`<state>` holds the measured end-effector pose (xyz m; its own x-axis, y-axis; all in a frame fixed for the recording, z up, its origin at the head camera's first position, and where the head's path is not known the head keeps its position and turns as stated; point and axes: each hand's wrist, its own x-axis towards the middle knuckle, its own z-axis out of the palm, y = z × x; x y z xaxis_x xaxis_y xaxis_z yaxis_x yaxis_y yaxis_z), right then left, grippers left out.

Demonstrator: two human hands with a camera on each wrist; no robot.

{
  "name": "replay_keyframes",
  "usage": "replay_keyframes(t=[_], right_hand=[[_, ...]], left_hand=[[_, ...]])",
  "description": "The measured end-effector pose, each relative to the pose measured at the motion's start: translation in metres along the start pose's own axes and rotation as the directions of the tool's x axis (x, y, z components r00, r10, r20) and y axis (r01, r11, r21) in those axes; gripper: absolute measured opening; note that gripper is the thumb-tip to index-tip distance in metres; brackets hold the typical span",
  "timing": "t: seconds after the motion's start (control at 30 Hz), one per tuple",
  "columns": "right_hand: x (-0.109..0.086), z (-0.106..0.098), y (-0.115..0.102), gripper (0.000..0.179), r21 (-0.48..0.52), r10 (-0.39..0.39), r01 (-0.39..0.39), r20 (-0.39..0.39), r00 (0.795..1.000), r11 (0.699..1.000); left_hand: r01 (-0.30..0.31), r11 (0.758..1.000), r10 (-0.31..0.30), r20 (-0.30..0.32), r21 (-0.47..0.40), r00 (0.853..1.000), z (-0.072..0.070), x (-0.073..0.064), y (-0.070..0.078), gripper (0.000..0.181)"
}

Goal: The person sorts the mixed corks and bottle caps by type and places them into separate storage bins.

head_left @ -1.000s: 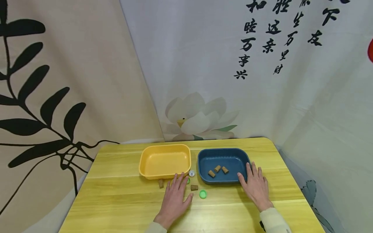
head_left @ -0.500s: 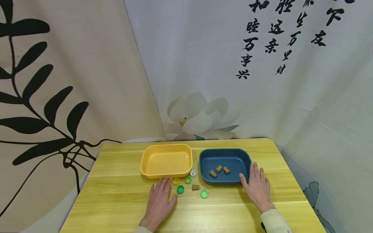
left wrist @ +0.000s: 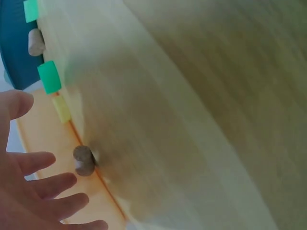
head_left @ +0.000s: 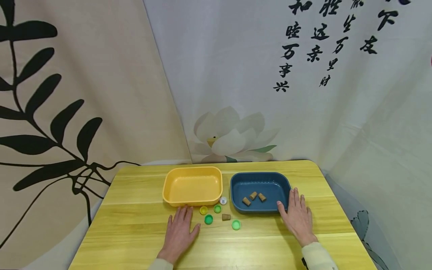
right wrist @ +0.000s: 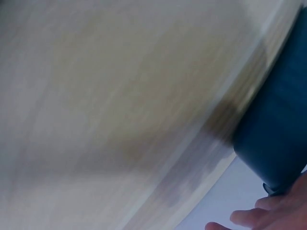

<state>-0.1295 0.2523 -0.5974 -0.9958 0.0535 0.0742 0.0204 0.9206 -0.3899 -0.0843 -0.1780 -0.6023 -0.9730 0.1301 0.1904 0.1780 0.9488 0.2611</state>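
My left hand (head_left: 178, 236) lies with fingers straight and spread, its fingertips near the front edge of the yellow tray (head_left: 193, 206). In the left wrist view a cork (left wrist: 84, 161) sits by that tray, close to the fingers; in the head view the hand hides it. Right of the hand are a yellow cap (head_left: 203, 210), a dark green cap (head_left: 208, 219) and another cork (head_left: 226, 217). My right hand (head_left: 298, 219) touches the right front corner of the blue tray (head_left: 260, 211) with straight fingers, the thumb at its rim.
Several corks (head_left: 253, 195) lie inside the blue tray. Between the trays is a whitish cap (head_left: 223, 200), with a light green cap (head_left: 217, 208) just in front. Another light green cap (head_left: 236, 225) lies nearer on the wooden table (head_left: 256, 251). Curtains hang behind.
My left hand has moved left and slightly back toward me, uncovering the yellow and dark green caps. The cork near the yellow tray is now covered by it. My right hand stays at the blue tray.
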Motion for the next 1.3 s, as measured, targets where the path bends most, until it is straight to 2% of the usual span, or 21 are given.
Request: replay_keyframes(t=[0.2,0.7,1.03,1.3], right_hand=[[0.000,0.000,0.000,0.091,0.001,-0.001,0.001,0.005,1.000,1.000],[0.000,0.001,0.000,0.090,-0.002,0.000,0.000,0.005,1.000,1.000],[0.000,0.001,0.001,0.090,0.008,0.007,-0.007,0.019,1.000,1.000],[0.000,0.001,0.001,0.092,0.015,0.018,-0.019,0.034,0.999,1.000]], left_hand=[[0.001,1.000,-0.002,0.024,0.013,1.000,0.005,0.002,-0.007,0.069],[-0.053,0.999,0.053,-0.026,-0.003,0.998,-0.002,-0.008,-0.009,0.059],[-0.007,0.999,0.004,0.068,0.043,0.998,-0.002,-0.008,-0.012,0.074],[-0.036,0.999,0.034,0.050,0.036,0.998,0.001,-0.008,-0.013,0.047]])
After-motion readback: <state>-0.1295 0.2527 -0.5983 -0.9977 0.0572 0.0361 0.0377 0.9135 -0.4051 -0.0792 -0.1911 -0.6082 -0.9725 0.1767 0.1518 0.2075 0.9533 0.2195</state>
